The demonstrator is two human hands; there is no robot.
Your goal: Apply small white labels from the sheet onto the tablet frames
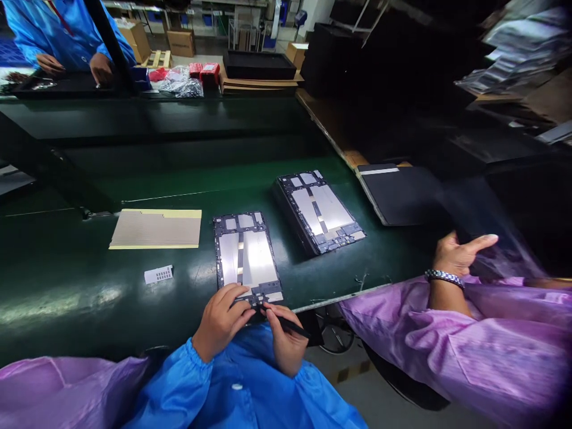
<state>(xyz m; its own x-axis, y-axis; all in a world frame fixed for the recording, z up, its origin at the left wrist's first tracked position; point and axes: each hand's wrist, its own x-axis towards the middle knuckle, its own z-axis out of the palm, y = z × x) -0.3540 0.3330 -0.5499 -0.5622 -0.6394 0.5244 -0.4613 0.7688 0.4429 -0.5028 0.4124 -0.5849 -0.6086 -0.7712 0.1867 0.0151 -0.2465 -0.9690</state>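
Tablet (257, 253) (uncovered), near end under left hand (220, 322)

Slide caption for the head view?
Left hand on an open-backed tablet, right hand holding a black tool at its near edge.

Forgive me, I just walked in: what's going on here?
The near worker's left hand is on the near end of an open tablet on the green table; the right hand holds a slim black tool at that same end. A stack topped by a similar one sits to the right, and a striped sheet and a small white label lie left.
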